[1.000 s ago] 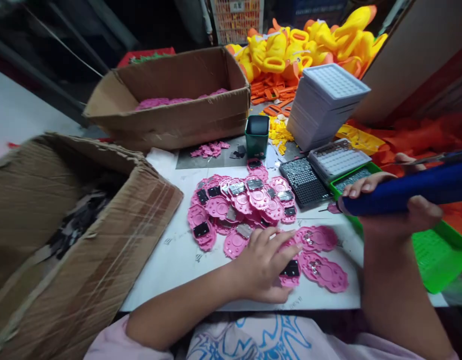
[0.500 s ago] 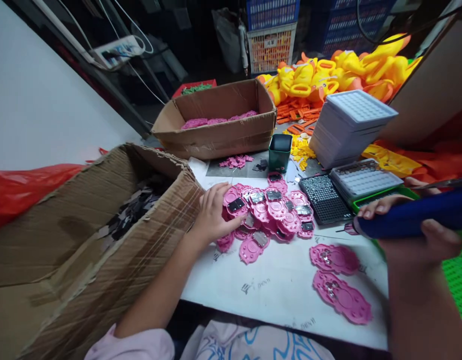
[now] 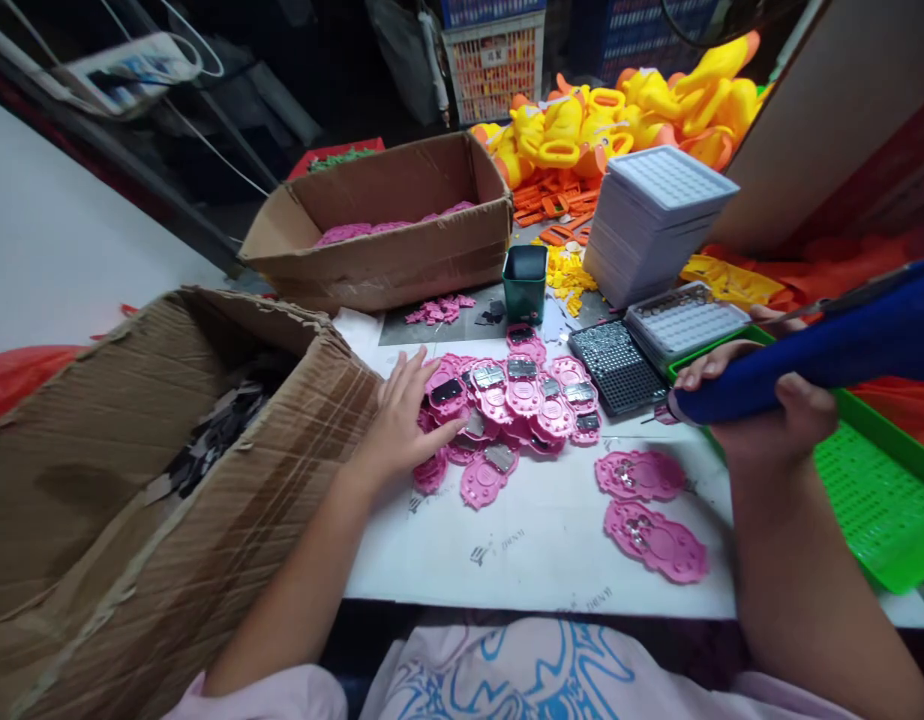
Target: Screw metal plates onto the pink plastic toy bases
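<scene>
My left hand [image 3: 402,425] rests, fingers spread, against the left side of a heap of pink plastic pieces [image 3: 523,400], several of them bearing shiny or dark rectangular plates. A blue electric screwdriver [image 3: 837,345] lies in my right hand [image 3: 796,425], its thin bit pointing left above the table. Below that bit, two separate pink pieces are on the white surface: an upper pink piece [image 3: 653,476] and a lower pink piece [image 3: 661,542], each with small metal parts at its left end. A thin grey metal strip shows along the screwdriver's upper side; what it is I cannot tell.
An open carton [image 3: 312,440] of dark flat pieces stands left; another carton [image 3: 402,270] with pink pieces is behind. A black perforated tray [image 3: 619,370], a dark green cup [image 3: 525,285], stacked white trays [image 3: 657,235] and a green basket [image 3: 882,500] are around. Yellow toys [image 3: 612,125] lie behind.
The whole view has shifted, so things appear farther left and higher, and more of the green basket shows. My left hand stays at the heap; my right hand still holds the screwdriver.
</scene>
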`<state>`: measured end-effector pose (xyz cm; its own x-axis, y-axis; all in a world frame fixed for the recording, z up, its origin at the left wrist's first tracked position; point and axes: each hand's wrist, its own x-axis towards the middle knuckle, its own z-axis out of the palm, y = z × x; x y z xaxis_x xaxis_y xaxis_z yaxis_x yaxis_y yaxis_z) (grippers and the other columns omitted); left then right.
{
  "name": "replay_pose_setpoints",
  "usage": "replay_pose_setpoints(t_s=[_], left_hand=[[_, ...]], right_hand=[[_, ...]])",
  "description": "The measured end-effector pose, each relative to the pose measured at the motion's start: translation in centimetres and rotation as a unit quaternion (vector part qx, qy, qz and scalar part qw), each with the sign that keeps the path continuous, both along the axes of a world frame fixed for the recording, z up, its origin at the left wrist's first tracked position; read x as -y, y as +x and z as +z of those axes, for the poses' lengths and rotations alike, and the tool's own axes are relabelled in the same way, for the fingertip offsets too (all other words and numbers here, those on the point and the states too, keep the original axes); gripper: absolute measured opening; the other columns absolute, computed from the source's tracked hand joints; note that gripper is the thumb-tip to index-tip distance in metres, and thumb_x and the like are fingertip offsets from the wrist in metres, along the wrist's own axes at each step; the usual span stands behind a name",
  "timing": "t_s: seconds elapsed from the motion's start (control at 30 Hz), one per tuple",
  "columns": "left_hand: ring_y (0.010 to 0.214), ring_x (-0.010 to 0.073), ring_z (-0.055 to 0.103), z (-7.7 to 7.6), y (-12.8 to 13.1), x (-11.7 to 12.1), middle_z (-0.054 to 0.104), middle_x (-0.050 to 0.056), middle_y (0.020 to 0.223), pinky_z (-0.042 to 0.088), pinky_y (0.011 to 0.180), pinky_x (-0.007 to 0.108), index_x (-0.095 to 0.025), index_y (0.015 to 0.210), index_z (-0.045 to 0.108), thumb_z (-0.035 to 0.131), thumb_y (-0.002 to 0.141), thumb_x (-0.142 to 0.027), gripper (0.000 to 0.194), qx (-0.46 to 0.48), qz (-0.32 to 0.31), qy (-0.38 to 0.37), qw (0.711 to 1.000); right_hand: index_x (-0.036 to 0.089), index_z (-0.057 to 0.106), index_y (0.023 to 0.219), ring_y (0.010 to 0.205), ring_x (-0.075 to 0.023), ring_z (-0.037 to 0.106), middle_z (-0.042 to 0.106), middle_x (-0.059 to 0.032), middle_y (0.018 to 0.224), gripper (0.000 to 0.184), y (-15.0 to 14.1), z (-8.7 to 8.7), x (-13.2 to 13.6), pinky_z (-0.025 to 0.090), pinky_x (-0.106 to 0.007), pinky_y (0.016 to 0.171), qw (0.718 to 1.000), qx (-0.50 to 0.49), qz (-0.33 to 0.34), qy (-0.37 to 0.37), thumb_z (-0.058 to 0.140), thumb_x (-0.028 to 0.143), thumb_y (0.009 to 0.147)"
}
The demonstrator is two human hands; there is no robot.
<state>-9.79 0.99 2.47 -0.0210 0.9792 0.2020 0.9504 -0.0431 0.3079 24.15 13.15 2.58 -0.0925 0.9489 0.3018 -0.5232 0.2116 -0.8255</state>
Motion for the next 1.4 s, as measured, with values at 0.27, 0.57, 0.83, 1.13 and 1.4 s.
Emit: replay_pose_setpoints(t_s=[0.27,0.57,0.83,1.13,1.4], left_hand=[[0.138,0.0341,0.026,-1.6,11.5,3.1,0.04,0.016,0.143,0.024,0.11,0.053,-0.021,0.13,0.047,0.053,0.084,-0.053,0.057,-0.024,-0.364,0.007,0.931],[0.125,0.0382,0.042,-5.5,18.2,0.7,0.05,0.015,0.133,0.029,0.104,0.054,-0.019,0.121,0.057,0.039,0.091,-0.05,0.047,-0.059,-0.43,0.044,0.9],[0.118,0.0372,0.046,-5.2,17.3,1.0,0.056,0.015,0.117,0.035,0.096,0.053,-0.013,0.113,0.059,0.04,0.09,-0.042,0.041,-0.062,-0.412,0.045,0.908],[0.109,0.0281,0.054,-0.2,15.4,1.5,0.063,0.01,0.116,0.044,0.091,0.041,-0.016,0.102,0.064,0.046,0.088,-0.044,0.035,0.017,-0.423,0.128,0.897],[0.102,0.0219,0.062,6.4,3.8,-11.6,0.068,0.007,0.107,0.046,0.087,0.031,-0.018,0.101,0.067,0.045,0.09,-0.025,0.026,-0.12,-0.008,-0.135,0.983]], right_hand=[[0.03,0.055,0.105,0.052,-0.0212,0.054,0.06,0.0013,0.062,0.045,0.0,0.3,0.0,0.045,-0.036,0.053,1.0,0.011,0.011,0.017,0.058,0.036,0.06],[0.028,0.056,0.088,0.052,-0.0224,0.056,0.06,-0.0016,0.062,0.03,0.5,-0.5,-0.4,0.049,-0.039,0.05,1.0,0.007,-0.009,0.01,0.06,0.035,0.059],[0.027,0.056,0.087,0.053,-0.0239,0.057,0.06,-0.0031,0.063,0.033,0.6,-1.0,-0.7,0.05,-0.041,0.048,1.0,0.003,-0.004,-0.015,0.063,0.036,0.055],[0.026,0.059,0.094,0.056,-0.0225,0.057,0.06,-0.0026,0.065,0.033,0.4,-0.1,-0.1,0.053,-0.039,0.047,1.0,0.006,0.003,-0.004,0.063,0.031,0.062],[0.027,0.061,0.093,0.055,-0.0234,0.058,0.059,-0.0037,0.065,0.031,0.4,-0.3,-0.2,0.05,-0.038,0.045,1.0,-0.002,-0.005,-0.016,0.064,0.029,0.062]])
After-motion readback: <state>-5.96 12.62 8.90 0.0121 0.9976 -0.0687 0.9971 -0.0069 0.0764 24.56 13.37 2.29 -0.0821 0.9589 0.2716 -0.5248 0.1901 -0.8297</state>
